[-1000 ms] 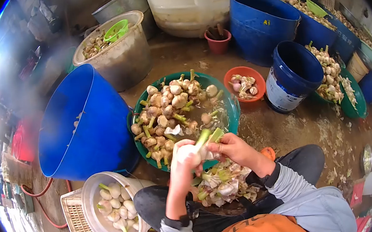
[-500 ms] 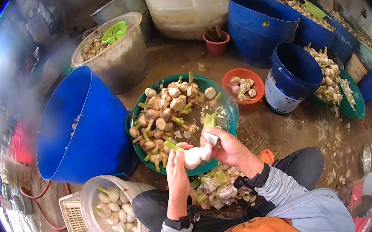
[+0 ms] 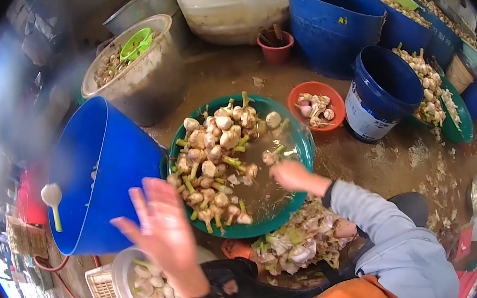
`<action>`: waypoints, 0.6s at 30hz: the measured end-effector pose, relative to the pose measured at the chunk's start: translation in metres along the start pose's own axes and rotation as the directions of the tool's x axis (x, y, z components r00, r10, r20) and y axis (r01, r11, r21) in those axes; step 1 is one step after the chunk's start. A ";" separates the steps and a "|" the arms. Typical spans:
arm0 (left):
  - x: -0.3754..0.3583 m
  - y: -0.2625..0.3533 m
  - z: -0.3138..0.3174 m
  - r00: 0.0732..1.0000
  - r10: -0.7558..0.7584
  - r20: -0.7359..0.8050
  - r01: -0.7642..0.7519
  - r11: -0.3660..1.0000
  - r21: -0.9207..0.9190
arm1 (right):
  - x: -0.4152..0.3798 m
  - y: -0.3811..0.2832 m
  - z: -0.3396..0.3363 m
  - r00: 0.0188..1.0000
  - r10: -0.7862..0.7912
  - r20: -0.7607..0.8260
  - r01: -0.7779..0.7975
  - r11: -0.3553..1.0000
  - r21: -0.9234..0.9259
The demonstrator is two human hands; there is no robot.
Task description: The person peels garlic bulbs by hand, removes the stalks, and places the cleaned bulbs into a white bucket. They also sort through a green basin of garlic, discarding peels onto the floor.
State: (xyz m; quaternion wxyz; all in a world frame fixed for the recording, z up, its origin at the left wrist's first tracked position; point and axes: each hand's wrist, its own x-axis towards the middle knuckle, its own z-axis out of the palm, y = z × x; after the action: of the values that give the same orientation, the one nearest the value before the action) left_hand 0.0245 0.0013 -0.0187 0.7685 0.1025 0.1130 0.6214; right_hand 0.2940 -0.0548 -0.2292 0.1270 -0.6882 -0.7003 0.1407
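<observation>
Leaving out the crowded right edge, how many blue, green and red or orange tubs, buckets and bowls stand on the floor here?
Blue plastic: 3: tilted blue tub, tall blue barrel, labelled blue bucket
Green plastic: 1: wide green basin of unpeeled garlic
Red or orange: 2: orange bowl, small red pot
Total: 6

The large blue plastic barrel [image 3: 334, 20] carries a small yellow mark, illegible. The small blue plastic bucket [image 3: 382, 91] bears a white label, text unreadable.
</observation>
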 end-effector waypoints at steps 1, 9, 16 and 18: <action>-0.004 -0.018 -0.011 0.995 -0.101 -0.009 0.101 0.981 0.168 | 0.025 0.019 0.001 0.982 0.096 -0.162 -0.103 0.994 -0.037; -0.020 -0.070 -0.049 0.896 -0.432 -0.101 0.341 0.527 0.778 | 0.059 0.069 0.079 0.917 0.341 0.209 -0.272 0.915 -0.298; -0.014 -0.077 -0.044 0.891 -0.365 0.270 -0.429 -0.481 0.765 | 0.012 -0.032 -0.067 0.988 -0.007 0.157 -0.100 0.744 0.661; -0.010 -0.080 -0.046 0.843 -0.396 0.364 -0.500 -0.326 0.802 | -0.007 -0.064 -0.099 0.996 -0.023 0.085 -0.075 0.301 0.951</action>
State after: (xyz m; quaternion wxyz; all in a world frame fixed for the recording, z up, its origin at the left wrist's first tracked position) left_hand 0.0836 -0.0239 -0.0860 0.3088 0.8540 0.3456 0.2362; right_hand 0.2714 -0.0603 -0.1138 0.4778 -0.4850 -0.4751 0.5575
